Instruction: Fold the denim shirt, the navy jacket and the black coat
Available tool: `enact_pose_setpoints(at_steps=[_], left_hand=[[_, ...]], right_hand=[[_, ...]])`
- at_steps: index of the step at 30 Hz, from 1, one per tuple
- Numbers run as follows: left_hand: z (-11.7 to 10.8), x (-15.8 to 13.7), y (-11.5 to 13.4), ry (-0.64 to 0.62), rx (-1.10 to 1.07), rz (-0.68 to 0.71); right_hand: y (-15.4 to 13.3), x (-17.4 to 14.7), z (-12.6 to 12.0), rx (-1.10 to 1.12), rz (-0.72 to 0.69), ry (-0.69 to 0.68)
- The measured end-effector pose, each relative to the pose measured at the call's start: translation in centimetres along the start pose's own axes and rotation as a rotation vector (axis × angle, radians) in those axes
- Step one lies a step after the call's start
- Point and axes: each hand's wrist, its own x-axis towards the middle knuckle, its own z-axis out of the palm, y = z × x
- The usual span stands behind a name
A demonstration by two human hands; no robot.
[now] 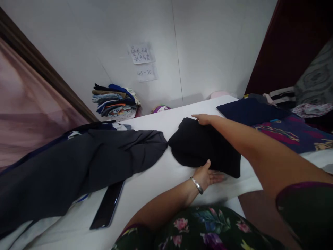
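A folded black garment [200,146] lies on the white table [156,180] in front of me. My left hand [208,175], with a silver bracelet at the wrist, lies flat at its near edge, fingers slipped under the cloth. My right hand [203,119] reaches across and rests on the garment's far edge, fingers extended. Neither hand grips the cloth firmly.
A dark grey jacket [85,159] sprawls over the table's left half, with a dark phone [108,206] beside it. A stack of folded clothes [116,102] stands against the back wall. Navy and patterned fabrics [281,128] lie at right. Paper notes [142,53] hang on the wall.
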Motion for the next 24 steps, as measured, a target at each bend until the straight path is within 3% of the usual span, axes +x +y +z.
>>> enact_pose_setpoints(at_steps=[4, 7, 11, 14, 16, 19, 21, 24], left_hand=[[-1.9, -0.4, 1.4, -0.062, 0.156, -0.028], [-4.9, -1.7, 2.8, -0.052, 0.248, -0.032], [-8.4, -3.3, 4.6, 0.075, 0.241, 0.008], [-10.0, -3.7, 5.7, 0.225, 0.432, 0.090], [-10.8, -3.7, 6.2, 0.315, 0.627, 0.194], [-11.6, -3.9, 6.7, 0.422, 0.976, 0.488], [-11.8, -4.0, 7.0, 0.471, 1.228, 0.681], [-11.8, -3.7, 7.3, 0.504, 1.528, 0.856]], right_hand=[[0.4, -1.4, 3.1, -0.049, 0.029, 0.077], [1.4, -4.1, 3.2, -0.035, -0.020, 0.194], [3.2, -10.2, 2.8, -0.010, -0.244, 0.390], [4.9, -16.2, 4.3, -0.047, -0.231, 0.514], [5.9, -20.2, 6.3, -0.064, -0.167, 0.592], [6.7, -24.8, 9.9, -0.037, -0.060, 0.703], [6.6, -26.8, 12.2, 0.006, 0.030, 0.714], [5.7, -28.1, 14.7, 0.065, 0.122, 0.684]])
